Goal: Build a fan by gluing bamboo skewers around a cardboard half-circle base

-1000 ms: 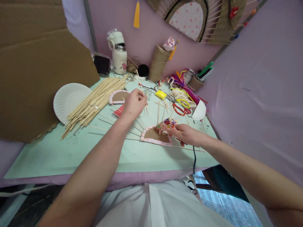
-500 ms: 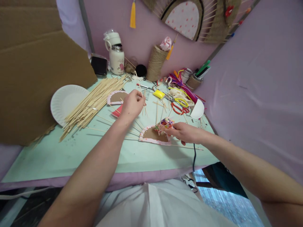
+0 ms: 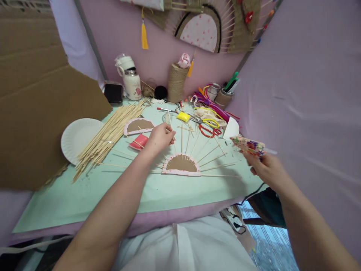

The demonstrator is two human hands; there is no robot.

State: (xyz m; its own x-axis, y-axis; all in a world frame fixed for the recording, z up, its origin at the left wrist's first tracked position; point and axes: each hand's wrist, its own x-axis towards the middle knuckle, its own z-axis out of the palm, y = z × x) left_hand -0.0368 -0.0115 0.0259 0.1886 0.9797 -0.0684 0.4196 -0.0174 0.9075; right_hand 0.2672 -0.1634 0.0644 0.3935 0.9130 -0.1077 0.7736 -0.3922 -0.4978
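Observation:
My left hand (image 3: 159,137) is closed on a few thin bamboo sticks (image 3: 170,126) that point up and away over the mint-green table (image 3: 84,188). Just in front of it lies a half-round cardboard piece (image 3: 181,165) with a pink rim and skewers fanning out from it. My right hand (image 3: 266,169) is raised off the table's right edge. It grips a flowery patterned object (image 3: 248,144) with a cord hanging from it; I cannot name it.
A heap of bamboo skewers (image 3: 108,133) and a white paper plate (image 3: 77,137) lie at the left by a big cardboard sheet (image 3: 42,109). Scissors (image 3: 210,131), pipe cleaners (image 3: 210,103), a twine-wrapped holder (image 3: 176,82) and a flask (image 3: 130,79) crowd the back.
My right hand has lifted the patterned object off the half-round piece and swung it out to the right. My left hand has come a little nearer with its sticks.

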